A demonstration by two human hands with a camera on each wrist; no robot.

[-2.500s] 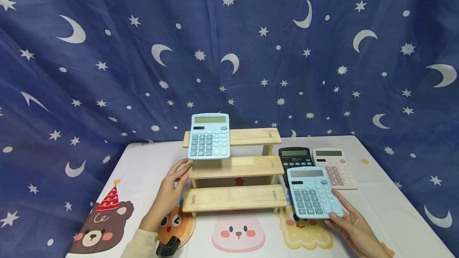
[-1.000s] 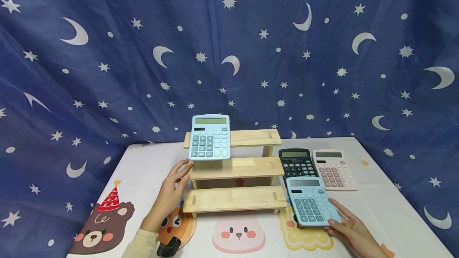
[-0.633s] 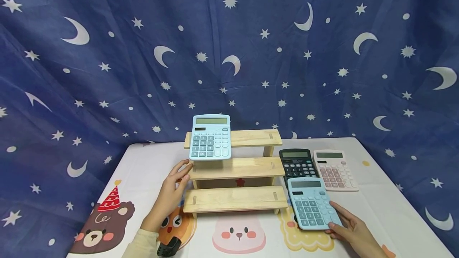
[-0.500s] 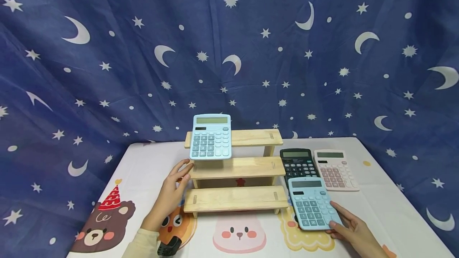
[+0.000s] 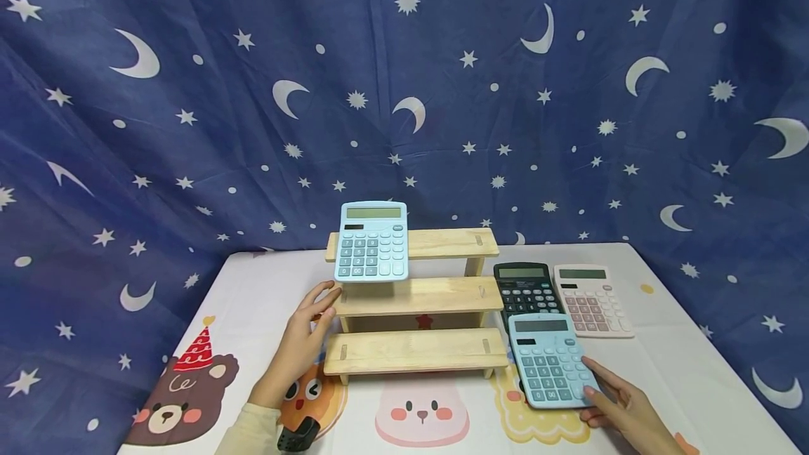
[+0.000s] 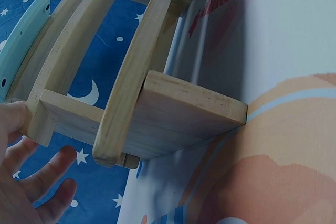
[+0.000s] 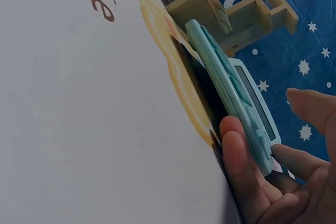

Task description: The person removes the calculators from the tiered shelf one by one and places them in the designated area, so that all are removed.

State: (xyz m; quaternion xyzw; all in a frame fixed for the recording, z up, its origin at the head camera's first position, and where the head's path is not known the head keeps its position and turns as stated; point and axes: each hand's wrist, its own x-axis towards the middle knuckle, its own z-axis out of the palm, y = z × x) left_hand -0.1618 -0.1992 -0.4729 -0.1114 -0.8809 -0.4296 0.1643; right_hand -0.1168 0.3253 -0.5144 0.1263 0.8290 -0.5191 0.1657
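Observation:
My right hand [image 5: 627,409] pinches a light-blue calculator [image 5: 548,364] by its lower right corner, and the keys face up. In the right wrist view, that calculator [image 7: 228,90] tilts above the tablecloth, with fingers beneath its edge. It overlaps the lower part of a black calculator [image 5: 524,288] in the head view. Another light-blue calculator [image 5: 371,244] leans at the left of the wooden three-step rack [image 5: 413,351], across its top step. My left hand [image 5: 300,339] touches the left end of the rack's middle step, its other fingers loose in the left wrist view.
A white-and-pink calculator [image 5: 594,300] lies right of the black one. A black strap-like item [image 5: 298,435] sits by the left wrist. The white tablecloth [image 5: 265,279] has cartoon prints, and a blue star-and-moon curtain [image 5: 442,181] hangs behind.
The right hand has lowered the light-blue calculator and brought it slightly toward me, uncovering more of the black one. My left hand and the calculator on the rack stay put.

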